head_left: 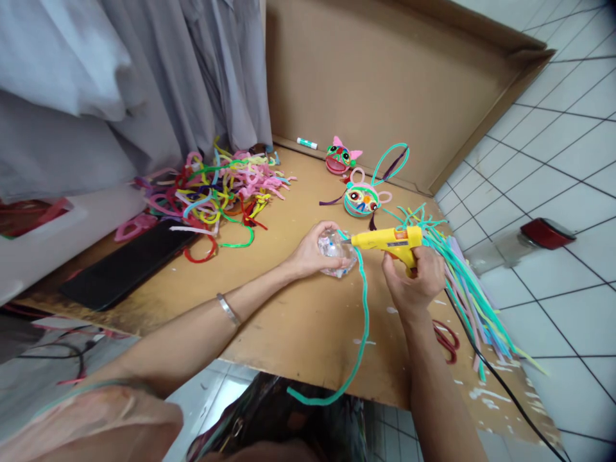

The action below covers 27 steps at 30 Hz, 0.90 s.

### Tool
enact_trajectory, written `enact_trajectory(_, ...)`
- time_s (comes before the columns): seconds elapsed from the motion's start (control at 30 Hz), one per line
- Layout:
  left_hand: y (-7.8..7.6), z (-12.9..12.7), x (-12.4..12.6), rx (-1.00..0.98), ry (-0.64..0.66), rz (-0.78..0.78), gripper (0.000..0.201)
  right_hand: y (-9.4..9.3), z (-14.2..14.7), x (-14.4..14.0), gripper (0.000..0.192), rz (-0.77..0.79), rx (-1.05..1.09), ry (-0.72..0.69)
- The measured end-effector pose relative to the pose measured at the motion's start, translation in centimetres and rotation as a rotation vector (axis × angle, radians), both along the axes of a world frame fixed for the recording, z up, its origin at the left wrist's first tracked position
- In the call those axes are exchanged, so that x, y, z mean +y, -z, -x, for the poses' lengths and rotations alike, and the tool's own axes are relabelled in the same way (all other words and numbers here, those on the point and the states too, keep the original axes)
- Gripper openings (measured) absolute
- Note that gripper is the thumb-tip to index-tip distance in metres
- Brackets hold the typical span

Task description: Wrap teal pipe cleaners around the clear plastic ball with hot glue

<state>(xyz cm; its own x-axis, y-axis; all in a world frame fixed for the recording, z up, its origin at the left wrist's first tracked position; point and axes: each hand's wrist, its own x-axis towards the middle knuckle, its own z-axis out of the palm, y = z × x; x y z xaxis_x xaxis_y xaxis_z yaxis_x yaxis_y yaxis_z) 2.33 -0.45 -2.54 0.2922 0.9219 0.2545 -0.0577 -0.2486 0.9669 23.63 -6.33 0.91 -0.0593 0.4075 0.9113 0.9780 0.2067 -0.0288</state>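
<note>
The right hand (414, 273) has a closed grip on a yellow glue gun (387, 240), its nozzle touching a clear ball (335, 252). The left hand (312, 251) cups that ball from its left, fingers closed around it. A teal pipe cleaner (362, 321) runs from the ball down past the desk (293, 321) edge. Right of the ball lies a bundle of pipe cleaners (462, 282); behind it sit two finished faces (360, 199); far left, a tangled pile (216, 192). Likely risk: fingertips so near the nozzle could be burned by hot glue, or the dangling strand could pull loose.
</note>
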Motion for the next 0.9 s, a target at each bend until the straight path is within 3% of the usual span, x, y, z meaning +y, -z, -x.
enact_trajectory(0.23, -0.17, 0.03, 0.0, 0.006, 0.005, 0.0, 0.072, 0.17, -0.14, 0.01, 0.02, -0.001, -0.027, 0.003)
enact_trajectory(0.47, -0.07, 0.01, 0.0, 0.017, -0.005, -0.012, 0.071, -0.28, 0.05, 0.06, 0.024, -0.15, -0.135, -0.059)
enact_trajectory(0.9, -0.21, -0.05, -0.18, 0.019, -0.004, -0.017, 0.071, -0.47, 0.33, -0.1, 0.022, -0.134, -0.123, -0.075)
